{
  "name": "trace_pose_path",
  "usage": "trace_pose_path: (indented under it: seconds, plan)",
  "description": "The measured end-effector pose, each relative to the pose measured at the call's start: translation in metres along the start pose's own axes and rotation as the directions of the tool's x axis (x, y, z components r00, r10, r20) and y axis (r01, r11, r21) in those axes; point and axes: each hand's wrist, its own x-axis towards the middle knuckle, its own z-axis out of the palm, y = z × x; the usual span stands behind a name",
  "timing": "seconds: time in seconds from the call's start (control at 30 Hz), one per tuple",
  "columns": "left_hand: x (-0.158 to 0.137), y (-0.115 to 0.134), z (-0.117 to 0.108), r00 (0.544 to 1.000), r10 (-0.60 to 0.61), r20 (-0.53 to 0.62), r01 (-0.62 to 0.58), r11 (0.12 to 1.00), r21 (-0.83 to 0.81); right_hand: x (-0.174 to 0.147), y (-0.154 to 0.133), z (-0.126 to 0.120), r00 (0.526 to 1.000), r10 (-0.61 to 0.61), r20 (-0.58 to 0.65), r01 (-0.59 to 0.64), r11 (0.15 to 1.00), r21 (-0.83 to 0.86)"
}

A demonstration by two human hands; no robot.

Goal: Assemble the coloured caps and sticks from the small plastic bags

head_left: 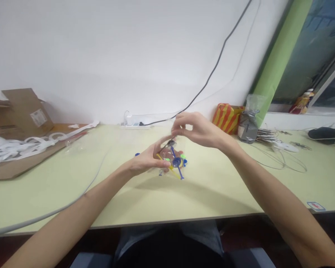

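Just above the tabletop, my left hand [149,159] is closed around a small plastic assembly [176,162] with blue and yellow rods, a blue round hub and bright green bits. Clear parts of it blur into the background, so its exact kind does not show. A dark piece sits at its upper end, near the fingers of my left hand. My right hand [193,128] is raised just over that end, thumb and fingertips pinched together. Whatever lies between those fingertips is too small to make out. Another blue piece [137,154] shows behind my left hand.
Cardboard [24,111] and white strips [5,147] lie on the left. A power strip [136,125] with a black cable [212,70] sits by the wall. To the right are a striped bag [226,118], a grey package [247,126] and loose wires [287,162]. A grey cable [58,209] crosses the front left.
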Motion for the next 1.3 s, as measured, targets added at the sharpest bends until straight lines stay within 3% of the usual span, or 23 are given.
trace_pose_path:
  seconds: [0.1,0.2,0.3,0.4,0.43,0.5,0.57,0.63,0.77,0.87,1.0,1.13,1.2,1.3]
  plan:
    - [0.0,-0.001,0.002,1.0,-0.016,0.017,0.016,0.999,-0.027,0.012,0.002,0.0,0.999,0.031,0.01,-0.03,0.999,-0.014]
    - [0.0,-0.003,0.003,1.0,-0.021,0.013,0.021,1.0,-0.006,0.021,0.004,0.0,1.0,-0.023,-0.019,0.021,0.996,-0.089]
    - [0.004,-0.008,0.0,0.99,0.047,-0.13,-0.042,0.998,0.037,0.022,0.011,0.006,0.948,-0.08,-0.308,0.041,0.99,-0.132]
    - [0.009,-0.014,-0.007,0.918,0.16,-0.362,-0.12,0.984,0.132,0.011,0.025,0.026,0.841,0.074,-0.536,-0.062,0.997,0.04]
    - [0.01,-0.016,-0.01,0.888,0.195,-0.416,-0.133,0.976,0.173,0.006,0.03,0.035,0.839,0.153,-0.522,-0.097,0.986,0.135]
    - [0.012,-0.021,-0.015,0.854,0.251,-0.455,-0.141,0.955,0.261,-0.005,0.041,0.054,0.87,0.315,-0.38,-0.19,0.924,0.331]
    - [0.014,-0.026,-0.019,0.862,0.28,-0.423,-0.147,0.936,0.321,-0.013,0.05,0.072,0.879,0.415,-0.236,-0.262,0.832,0.489]
    - [0.014,-0.029,-0.02,0.888,0.273,-0.369,-0.15,0.933,0.328,-0.019,0.056,0.084,0.857,0.463,-0.227,-0.258,0.766,0.589]
    - [0.011,-0.023,-0.014,0.923,0.18,-0.339,-0.089,0.96,0.267,-0.027,0.06,0.091,0.804,0.478,-0.355,-0.122,0.716,0.688]
    - [0.009,-0.013,-0.01,0.924,0.142,-0.356,-0.049,0.965,0.258,-0.034,0.062,0.092,0.804,0.494,-0.331,-0.119,0.679,0.724]
    - [0.01,-0.012,-0.009,0.935,0.107,-0.338,-0.019,0.967,0.252,-0.037,0.06,0.097,0.744,0.547,-0.384,-0.107,0.665,0.739]
    - [0.012,-0.017,-0.008,0.943,0.06,-0.327,0.01,0.978,0.21,-0.032,0.065,0.097,0.849,0.447,-0.281,-0.085,0.641,0.763]
    - [0.013,-0.017,-0.007,0.926,0.074,-0.37,0.012,0.974,0.226,-0.031,0.08,0.09,0.854,0.423,-0.304,-0.071,0.673,0.736]
    - [0.013,-0.017,-0.012,0.848,0.155,-0.506,-0.038,0.971,0.235,-0.041,0.119,0.081,0.701,0.53,-0.477,-0.084,0.726,0.683]
